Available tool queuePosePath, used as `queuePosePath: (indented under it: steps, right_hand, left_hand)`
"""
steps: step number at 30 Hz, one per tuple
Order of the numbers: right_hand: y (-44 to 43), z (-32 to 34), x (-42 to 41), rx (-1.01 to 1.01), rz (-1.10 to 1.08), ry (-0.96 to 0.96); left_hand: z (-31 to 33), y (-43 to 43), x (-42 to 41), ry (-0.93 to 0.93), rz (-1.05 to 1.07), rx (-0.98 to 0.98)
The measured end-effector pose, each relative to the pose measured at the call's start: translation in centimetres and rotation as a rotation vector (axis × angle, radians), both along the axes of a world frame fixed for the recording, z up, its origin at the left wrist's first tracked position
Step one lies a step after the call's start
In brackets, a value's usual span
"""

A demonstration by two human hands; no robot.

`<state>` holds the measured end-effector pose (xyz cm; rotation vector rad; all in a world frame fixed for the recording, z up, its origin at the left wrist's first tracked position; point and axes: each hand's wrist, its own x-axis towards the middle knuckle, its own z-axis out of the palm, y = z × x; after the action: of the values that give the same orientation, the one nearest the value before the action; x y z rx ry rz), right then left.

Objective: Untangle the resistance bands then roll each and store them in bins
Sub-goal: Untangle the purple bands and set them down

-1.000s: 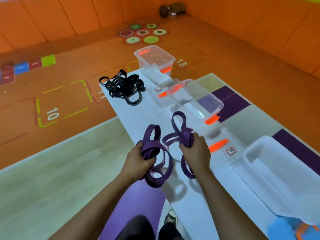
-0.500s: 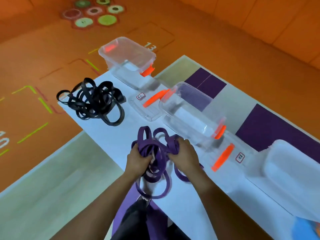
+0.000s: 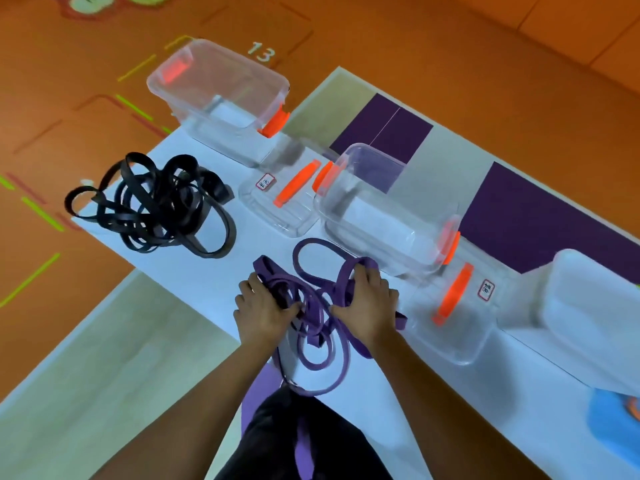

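A: Far left first?
B: Tangle of black bands [image 3: 152, 206] on the far-left corner of the white table [image 3: 207, 271], one loop over the edge. Same place on the table as a second ago.
A: Hands?
B: Left hand [image 3: 263, 313] has its fingers curled round a bunch of the purple bands [image 3: 313, 323]. Right hand [image 3: 367, 306] just beside it, fingers clenched on another bunch of the same tangle. A second ago the hands were apart, each with its own bunch held up. Now they are close together and low, and most of the purple loops lie on the table.
A: Anything loose?
B: One purple loop spreads out ahead of the hands toward the near bin. Another strand hangs off the near table edge over the person's dark clothing.
A: Rest, rightward?
B: Far clear bin [image 3: 221, 81] with orange latches at the table's back edge, nothing in it. A clear lid [image 3: 280, 216] lies flat between it and the near clear bin [image 3: 381, 209], which also holds nothing. A second lid [image 3: 460, 337] lies just right of the right hand. White tub [image 3: 588, 306] at far right.
A: Blocking?
B: The hands cover the middle of the purple tangle, so I cannot tell how the bands cross there.
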<state>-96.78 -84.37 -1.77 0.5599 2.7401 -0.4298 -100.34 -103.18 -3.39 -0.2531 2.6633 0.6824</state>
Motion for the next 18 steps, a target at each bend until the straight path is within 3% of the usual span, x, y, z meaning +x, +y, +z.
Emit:
queuePosePath:
  steps: [9,18]
  right_hand:
    - [-0.4,0.7,1.7,-0.068,-0.076,0.057]
    - [-0.3,2.6,5.0,-0.099,-0.084,0.437]
  left_hand:
    - [1.3,-0.2,-0.6,0.107,-0.452,-0.07]
    - [4.1,2.0,2.0,0.362,-0.702,-0.001]
